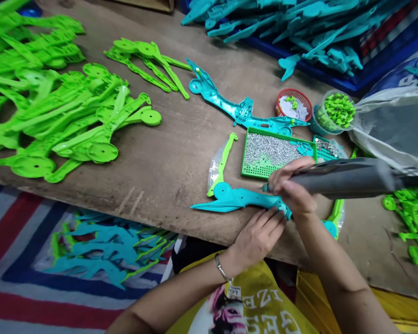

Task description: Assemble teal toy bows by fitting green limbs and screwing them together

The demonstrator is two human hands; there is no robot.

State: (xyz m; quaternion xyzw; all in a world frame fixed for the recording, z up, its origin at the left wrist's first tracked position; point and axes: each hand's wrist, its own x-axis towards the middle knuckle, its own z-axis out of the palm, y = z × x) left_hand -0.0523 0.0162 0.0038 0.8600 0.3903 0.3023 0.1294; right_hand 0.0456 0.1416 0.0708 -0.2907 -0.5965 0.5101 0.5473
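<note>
My right hand [296, 185] is wrapped round a dark grey electric screwdriver [344, 177], whose tip points left just above the table. Under it lies a long teal plastic part [242, 197] with a round lobe and a pointed left end. My left hand [259, 236] grips this part's near edge, fingers together over it and thumb hidden. A lime-green arm with a clear plastic blade [220, 164] touches the part at the left. At its right, another green arm [336, 213] shows beside my right forearm.
Behind my hands is a green tray of screws [271, 149]. Farther back are an open teal shell [230, 104], a red basket [280, 111] and a tub of green pieces [339, 111]. Green arms [73, 116] pile at left; a blue crate [351, 81] holds teal parts.
</note>
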